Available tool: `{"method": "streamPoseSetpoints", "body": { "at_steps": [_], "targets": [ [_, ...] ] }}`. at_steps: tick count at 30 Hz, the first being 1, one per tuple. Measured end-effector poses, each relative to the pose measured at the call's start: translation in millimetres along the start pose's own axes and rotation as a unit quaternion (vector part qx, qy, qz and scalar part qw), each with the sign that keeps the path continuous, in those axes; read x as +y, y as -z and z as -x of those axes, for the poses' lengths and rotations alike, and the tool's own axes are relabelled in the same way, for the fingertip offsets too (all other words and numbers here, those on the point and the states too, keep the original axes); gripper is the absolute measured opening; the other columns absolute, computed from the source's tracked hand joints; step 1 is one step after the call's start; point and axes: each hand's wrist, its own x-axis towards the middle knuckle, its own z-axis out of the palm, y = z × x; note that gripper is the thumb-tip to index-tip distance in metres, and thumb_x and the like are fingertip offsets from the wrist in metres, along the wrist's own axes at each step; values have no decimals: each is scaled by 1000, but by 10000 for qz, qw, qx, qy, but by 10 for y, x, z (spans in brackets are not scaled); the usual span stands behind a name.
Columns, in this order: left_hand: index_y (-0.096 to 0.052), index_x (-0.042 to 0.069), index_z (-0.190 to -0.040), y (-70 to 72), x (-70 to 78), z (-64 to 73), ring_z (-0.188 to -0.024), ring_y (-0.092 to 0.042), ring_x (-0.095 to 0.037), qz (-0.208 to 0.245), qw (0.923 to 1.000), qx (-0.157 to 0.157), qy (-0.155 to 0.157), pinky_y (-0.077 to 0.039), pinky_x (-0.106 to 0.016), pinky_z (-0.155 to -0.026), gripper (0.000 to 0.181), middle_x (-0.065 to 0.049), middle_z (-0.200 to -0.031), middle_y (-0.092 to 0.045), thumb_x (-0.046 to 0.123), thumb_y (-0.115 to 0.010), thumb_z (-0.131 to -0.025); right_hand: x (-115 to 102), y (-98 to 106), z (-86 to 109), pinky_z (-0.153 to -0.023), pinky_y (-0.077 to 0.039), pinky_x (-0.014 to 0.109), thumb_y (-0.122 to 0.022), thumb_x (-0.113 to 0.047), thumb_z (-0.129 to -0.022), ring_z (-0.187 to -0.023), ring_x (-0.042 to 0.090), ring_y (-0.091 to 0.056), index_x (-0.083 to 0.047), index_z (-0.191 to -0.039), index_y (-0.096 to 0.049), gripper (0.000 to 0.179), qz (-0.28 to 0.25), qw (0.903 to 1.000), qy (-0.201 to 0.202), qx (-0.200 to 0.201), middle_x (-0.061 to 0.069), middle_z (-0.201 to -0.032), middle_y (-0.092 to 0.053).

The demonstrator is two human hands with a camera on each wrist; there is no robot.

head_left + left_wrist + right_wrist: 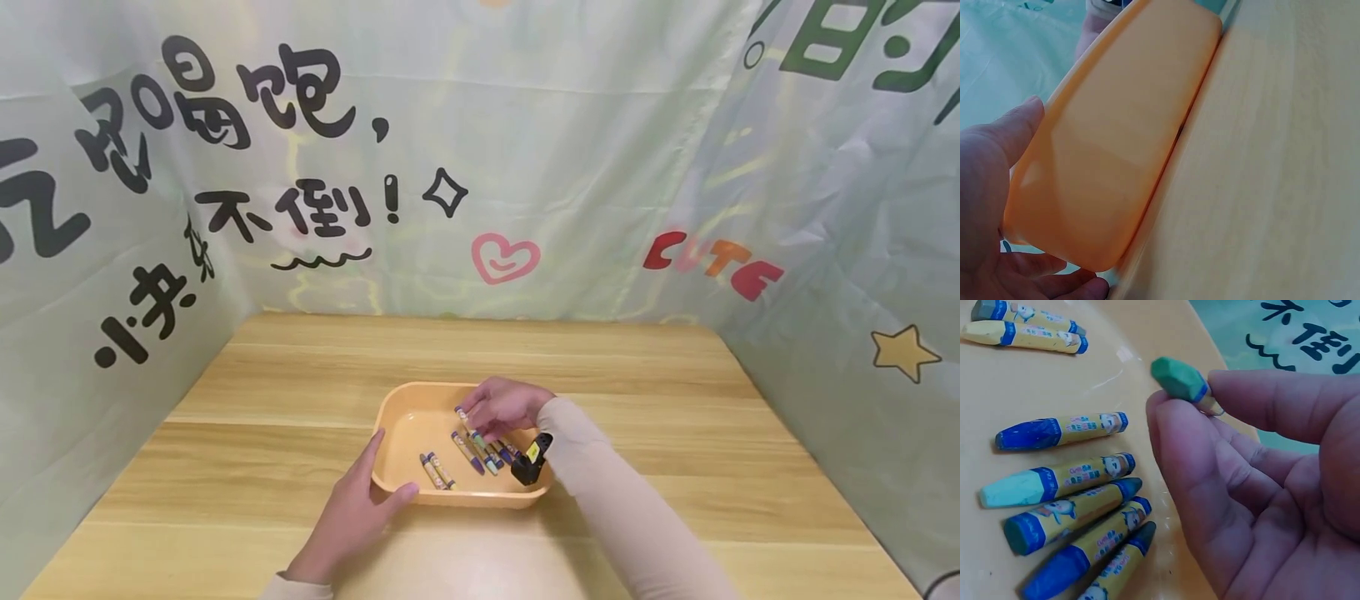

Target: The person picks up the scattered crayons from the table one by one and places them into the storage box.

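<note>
An orange plastic tray with several crayons sits on the wooden table. My left hand grips its near left corner, thumb at the front rim and fingers along the left side; in the left wrist view the thumb lies against the tray's outer wall. Above the tray's right half, my right hand pinches a green crayon between thumb and fingers, its green tip pointing away from the palm. Under that hand lie a dark blue crayon, a mint crayon and several others.
A pale yellow crayon and a grey crayon lie side by side near the tray's front. The wooden table reaches back to a printed cloth hanging on three sides. A black wrist camera hangs below the right wrist.
</note>
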Motion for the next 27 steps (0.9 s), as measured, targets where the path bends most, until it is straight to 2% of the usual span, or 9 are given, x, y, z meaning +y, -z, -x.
{"method": "streamPoseSetpoints", "body": {
  "at_steps": [6, 11, 18, 27],
  "targets": [
    [-19, 5, -154, -13, -9, 8, -139, -28, -42, 7, 10000, 20, -4, -24, -56, -111, 95, -19, -156, -23, 49, -69, -86, -10, -84, -79, -58, -55, 23, -63, 7, -85, -63, 14, -56, 8, -117, -57, 33, 432, 9986, -289, 78, 9, -80, -58],
    [-19, 4, -154, -7, -7, 7, -138, -30, -42, 0, 10000, 41, -32, -25, -56, -110, 95, -21, -155, -24, 48, -69, -87, -34, -170, -137, -57, -55, 25, -66, 7, -84, -63, 15, -57, 2, -108, -57, 26, 777, 9959, -440, 160, 8, -79, -58],
    [-18, 3, -154, -20, -5, 11, -137, -31, -43, 38, 10000, 53, -36, -26, -56, -110, 96, -22, -155, -24, 48, -70, -86, -65, -283, -140, -57, -55, 25, -63, 8, -86, -63, 15, -55, 1, -103, -54, 21, 831, 9951, -533, 78, 8, -77, -56],
    [-18, 6, -155, -28, -10, 6, -137, -30, -43, 93, 9999, 22, 85, -25, -57, -110, 95, -21, -155, -24, 47, -70, -86, -72, -306, -140, -55, -54, 25, -69, 4, -84, -62, 15, -55, 1, -100, -57, 21, 1045, 9926, -575, 233, 8, -76, -59]
  ]
}}
